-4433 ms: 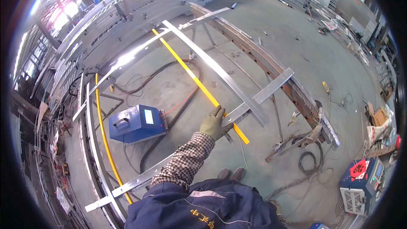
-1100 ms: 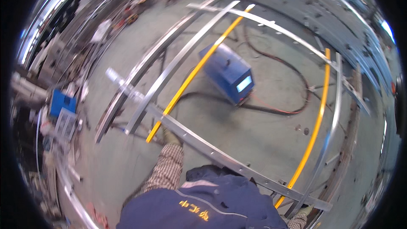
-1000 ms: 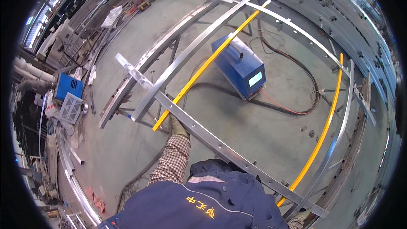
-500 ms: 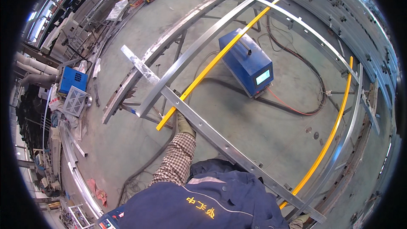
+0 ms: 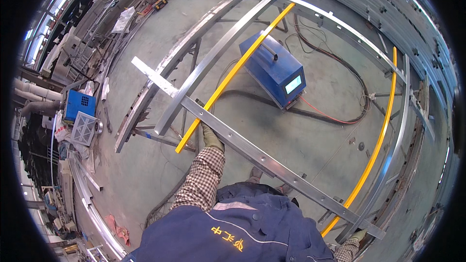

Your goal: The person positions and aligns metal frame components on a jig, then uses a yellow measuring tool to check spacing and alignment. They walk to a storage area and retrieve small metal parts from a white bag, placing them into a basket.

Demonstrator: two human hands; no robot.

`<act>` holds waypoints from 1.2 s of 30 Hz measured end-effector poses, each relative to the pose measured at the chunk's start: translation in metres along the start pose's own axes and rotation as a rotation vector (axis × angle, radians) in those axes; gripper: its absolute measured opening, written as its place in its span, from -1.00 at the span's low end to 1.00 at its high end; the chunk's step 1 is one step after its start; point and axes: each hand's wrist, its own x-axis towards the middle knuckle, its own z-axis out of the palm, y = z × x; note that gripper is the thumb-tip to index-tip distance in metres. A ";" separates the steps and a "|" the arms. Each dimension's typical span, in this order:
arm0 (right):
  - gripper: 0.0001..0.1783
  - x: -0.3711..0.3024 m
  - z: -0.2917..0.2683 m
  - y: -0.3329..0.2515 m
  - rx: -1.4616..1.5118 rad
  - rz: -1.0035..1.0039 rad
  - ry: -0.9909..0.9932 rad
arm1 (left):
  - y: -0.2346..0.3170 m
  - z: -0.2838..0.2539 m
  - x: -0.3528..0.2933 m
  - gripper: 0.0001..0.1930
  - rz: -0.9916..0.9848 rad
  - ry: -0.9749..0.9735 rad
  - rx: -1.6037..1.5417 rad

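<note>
A large silvery metal frame [image 5: 280, 176] spans the view, its near rail drilled with several holes. My left hand [image 5: 211, 137], gloved in greenish grey, grips the near rail from below close to its left end; the rail hides its fingertips. At the near right corner my gloved right hand [image 5: 359, 235] is closed on the same rail, partly visible behind my jacket. A long yellow bar [image 5: 233, 74] lies across the frame just by my left hand and sticks out past the near rail. Another yellow bar [image 5: 374, 165] runs parallel near the right side, beside my right hand.
A blue machine [image 5: 273, 70] with a lit screen stands on the floor within the frame's outline, with a dark hose [image 5: 357, 80] looping right. Worn metal supports [image 5: 167, 73] run along the left. Another blue unit [image 5: 79, 104] and metal profiles [image 5: 87, 199] lie farther left.
The whole view has shifted a little, with the frame's far end now higher and farther left. My shoes have come into sight below the near rail. Both hands keep their places on it.
</note>
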 end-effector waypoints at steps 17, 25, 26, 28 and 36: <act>-0.16 -0.111 0.085 -0.021 -0.049 0.103 0.267 | 0.019 -0.027 0.023 -0.29 0.060 -0.131 0.474; -0.20 -0.131 0.075 -0.014 0.076 0.053 0.074 | -0.045 -0.006 -0.177 -0.66 0.118 -1.105 1.028; -0.19 -0.132 0.075 -0.013 0.102 0.050 0.158 | -0.060 0.013 -0.206 -0.72 0.252 -1.254 1.038; -0.22 -0.131 0.075 -0.014 0.159 -0.005 0.036 | -0.092 0.063 -0.254 -0.78 0.251 -1.400 1.213; -0.11 -0.111 0.032 -0.019 0.379 0.092 -0.011 | -0.273 0.184 -0.363 -0.33 0.260 -1.513 1.559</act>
